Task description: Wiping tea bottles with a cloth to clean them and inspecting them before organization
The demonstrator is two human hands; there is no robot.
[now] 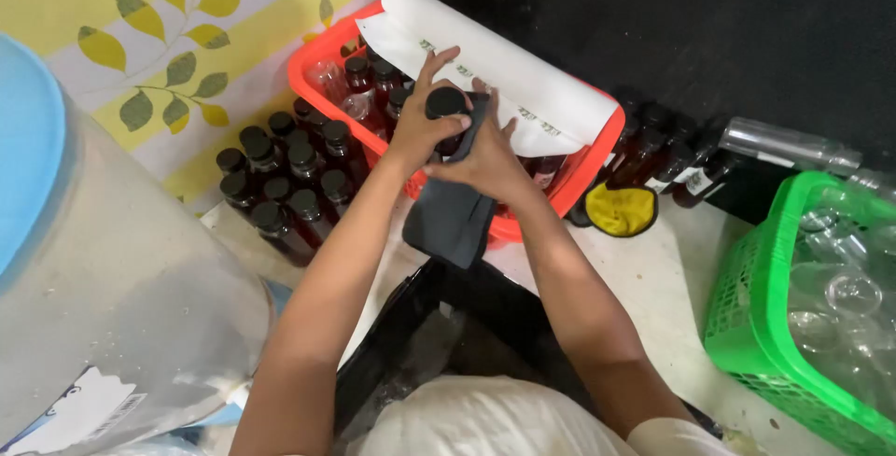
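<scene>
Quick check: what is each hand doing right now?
Left hand: closed around a dark-capped bottle.
Right hand: closed on a dark cloth, pressed against the bottle.

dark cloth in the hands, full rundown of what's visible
The dark cloth is charcoal grey, soft fabric, loosely folded. Its upper end is wrapped against a black-capped bottle, pressed there by the right hand, while the left hand grips the bottle. The lower end hangs free in front of the orange basket.

head camera, looking steeply down, close in
</scene>
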